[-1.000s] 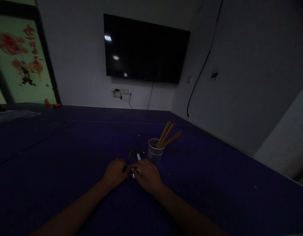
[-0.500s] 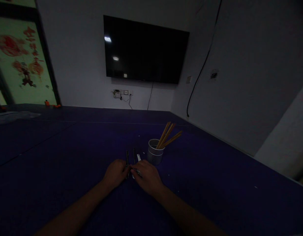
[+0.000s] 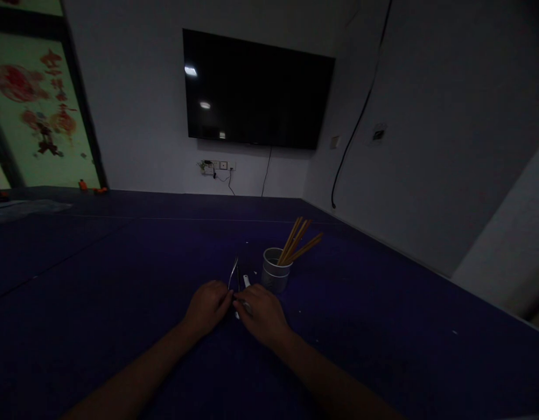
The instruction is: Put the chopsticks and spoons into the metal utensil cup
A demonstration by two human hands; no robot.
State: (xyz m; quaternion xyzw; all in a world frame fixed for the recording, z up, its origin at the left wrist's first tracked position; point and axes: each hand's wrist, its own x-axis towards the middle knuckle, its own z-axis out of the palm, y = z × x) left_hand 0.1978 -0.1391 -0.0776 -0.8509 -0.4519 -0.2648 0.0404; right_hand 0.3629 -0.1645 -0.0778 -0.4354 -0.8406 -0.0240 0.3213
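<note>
head view: the left hand (image 3: 207, 307) has its thumb and fingers closed round the lower end of a slim metal utensil (image 3: 233, 273), which slants up and away from them with a bright edge; its exact kind is too dark to tell. the right hand (image 3: 261, 312) is just beside it, fingertips nearly meeting the left's, fingers curled over a small shiny piece (image 3: 247, 305); whether it is clasped or merely covered, i cannot tell. a thin dark rod (image 3: 238, 279) and a white handle (image 3: 247, 280) show just past the fingers, on the purple surface (image 3: 164, 251) between the hands and the far wall.

near the right hand, to its upper right, a grey metal cup (image 3: 275, 277) is upright, with wooden chopsticks (image 3: 298, 240) leaning out over its right rim. beyond, a flat-screen television (image 3: 258, 87) hangs above wall sockets (image 3: 219, 165), a black cable (image 3: 361, 114) runs down the right wall, and a door panel (image 3: 42, 111) at left bears red decorations.
</note>
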